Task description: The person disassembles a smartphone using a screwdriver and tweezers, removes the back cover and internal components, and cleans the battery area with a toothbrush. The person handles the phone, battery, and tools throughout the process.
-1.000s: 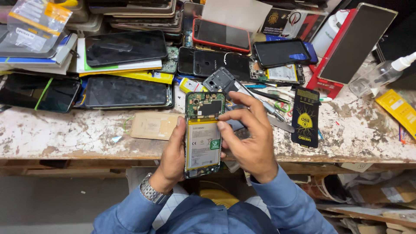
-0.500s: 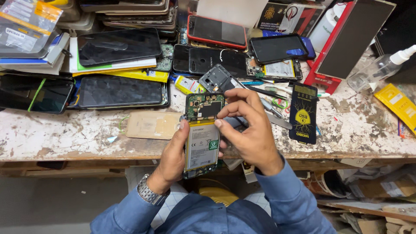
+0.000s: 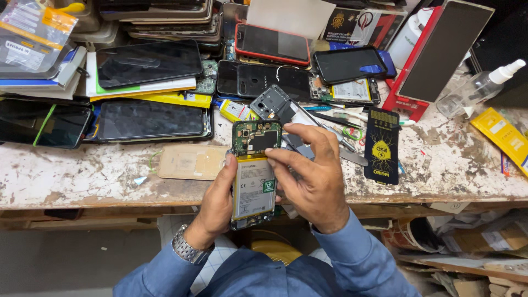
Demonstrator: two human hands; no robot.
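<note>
**Hands cradle an opened phone at the bench's near edge**

Left hand (image 3: 216, 204), a metal watch (image 3: 186, 250) on its wrist, grips the left side of the opened phone (image 3: 253, 175), thumb against its edge and fingers wrapped behind. That phone stands upright over the near edge of the workbench (image 3: 82, 179), its back cover off, green circuit board at the far end and pale battery below. To the left of it on the bench lies a translucent phone case (image 3: 190, 161), with dark glass panels (image 3: 149, 119) stacked farther off. Right hand (image 3: 311, 179) clasps the phone's right side, its fingertips (image 3: 272, 154) resting on the board just above the battery. Just beyond the phone lies a grey phone frame (image 3: 269, 104). Right of the hands sit a black antistatic packet (image 3: 381, 146), a red box (image 3: 440, 55) leaning upright, and a clear spray bottle (image 3: 478, 88) at the far right.
</note>
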